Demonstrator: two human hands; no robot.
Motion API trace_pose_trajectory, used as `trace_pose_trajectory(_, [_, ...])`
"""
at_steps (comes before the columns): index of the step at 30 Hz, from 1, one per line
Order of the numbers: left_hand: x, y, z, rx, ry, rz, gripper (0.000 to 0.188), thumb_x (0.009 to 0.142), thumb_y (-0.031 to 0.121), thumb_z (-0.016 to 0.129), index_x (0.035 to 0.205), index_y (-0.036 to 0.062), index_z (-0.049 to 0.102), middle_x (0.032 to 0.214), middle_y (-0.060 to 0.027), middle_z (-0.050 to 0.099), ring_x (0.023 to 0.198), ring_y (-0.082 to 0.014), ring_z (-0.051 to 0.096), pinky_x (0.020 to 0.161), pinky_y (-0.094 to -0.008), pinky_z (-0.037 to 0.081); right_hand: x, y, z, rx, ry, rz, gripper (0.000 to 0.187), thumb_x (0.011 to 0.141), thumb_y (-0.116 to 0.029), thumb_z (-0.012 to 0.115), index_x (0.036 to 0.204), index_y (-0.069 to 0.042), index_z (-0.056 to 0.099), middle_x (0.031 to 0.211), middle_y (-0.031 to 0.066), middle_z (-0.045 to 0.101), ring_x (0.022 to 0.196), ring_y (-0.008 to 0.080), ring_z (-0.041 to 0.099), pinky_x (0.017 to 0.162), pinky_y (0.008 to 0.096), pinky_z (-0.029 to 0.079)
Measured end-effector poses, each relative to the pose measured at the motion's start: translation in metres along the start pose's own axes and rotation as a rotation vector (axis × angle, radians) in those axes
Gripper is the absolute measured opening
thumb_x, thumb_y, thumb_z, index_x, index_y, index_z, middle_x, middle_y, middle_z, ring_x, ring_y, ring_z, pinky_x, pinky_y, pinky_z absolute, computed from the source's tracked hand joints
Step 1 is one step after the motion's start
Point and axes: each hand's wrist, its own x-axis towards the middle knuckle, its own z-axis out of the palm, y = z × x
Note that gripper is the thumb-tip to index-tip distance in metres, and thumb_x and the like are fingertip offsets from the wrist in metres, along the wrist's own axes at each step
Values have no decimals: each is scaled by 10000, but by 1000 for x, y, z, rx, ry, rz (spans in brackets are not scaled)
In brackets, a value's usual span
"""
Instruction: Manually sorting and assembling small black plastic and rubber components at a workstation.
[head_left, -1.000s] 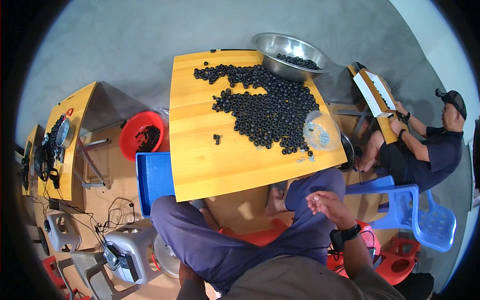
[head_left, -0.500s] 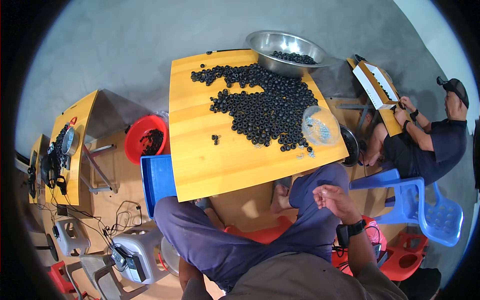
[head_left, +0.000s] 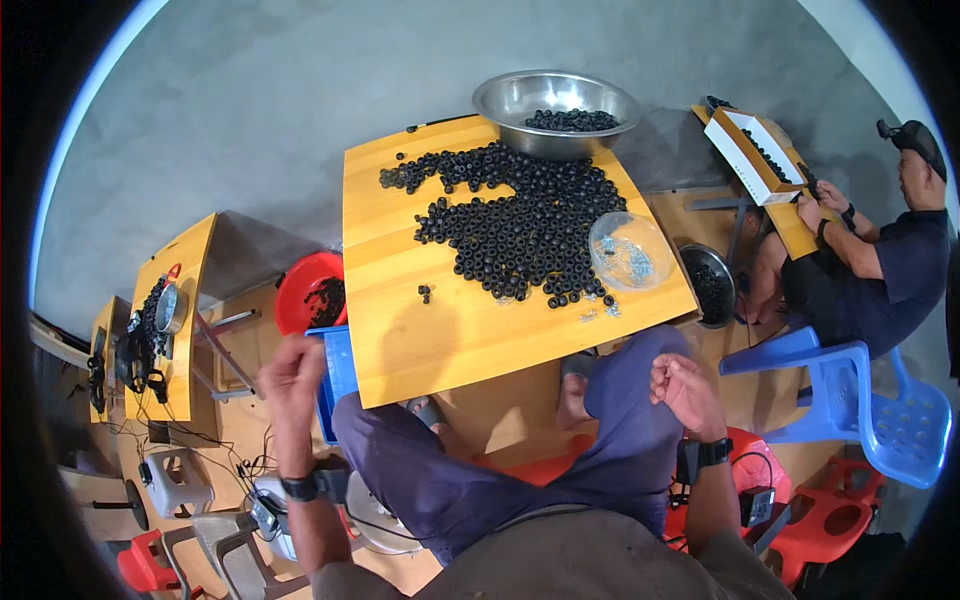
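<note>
My left hand (head_left: 293, 378) is raised beside the left edge of the yellow table (head_left: 400, 350), in front of a blue bin. Its fingers are curled together and slightly blurred; whatever they may hold is hidden. Over my right thigh, my right hand (head_left: 690, 393) has its fingers bent in a pinch, too small a view to tell what is in it. A wide pile of small black ring-shaped pieces (head_left: 520, 235) covers much of the tabletop. Close to its right edge stands a clear plastic bowl (head_left: 650, 235) with small shiny metal bits, and a few loose metal bits (head_left: 590, 314) lie near it.
A steel basin (head_left: 490, 100) of black pieces stands at the table's far edge. The blue bin (head_left: 340, 362) and a red basin (head_left: 295, 290) are to the left. At the right, another person (head_left: 870, 260) works by a white box (head_left: 735, 155); a blue chair (head_left: 850, 400) is nearer.
My left hand has come up from beside my lap to the table's left edge. My right hand has shifted slightly right, still with bent fingers. The whole view has turned a little.
</note>
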Motion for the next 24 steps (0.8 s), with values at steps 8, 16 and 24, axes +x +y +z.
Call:
trace_pose_trajectory(8, [61, -9, 113, 770, -196, 140, 269, 781, 247, 778, 891, 6, 729, 787, -150, 721, 731, -308, 710, 668, -399, 552, -7, 6, -5, -13, 55, -53, 245, 1029, -198, 552, 1126, 10, 635, 879, 76, 614, 759, 183, 604, 699, 349, 529])
trace_pose_trajectory(16, [59, -45, 154, 784, -45, 36, 250, 774, 262, 765, 865, 32, 729, 839, -156, 723, 792, -342, 698, 748, -441, 547, -4, 10, -21, 80, 20, -62, 250, 1023, -206, 564, 1127, 11, 629, 876, 80, 616, 737, 188, 604, 689, 359, 533])
trace_pose_trajectory(24, [40, -49, 168, 587, -67, 149, 166, 789, 193, 763, 823, 38, 717, 775, -122, 687, 714, -298, 681, 678, -406, 541, 4, 14, -21, 119, -47, -55, 248, 1026, -208, 559, 1137, 1, 634, 881, 90, 623, 759, 198, 617, 708, 374, 538])
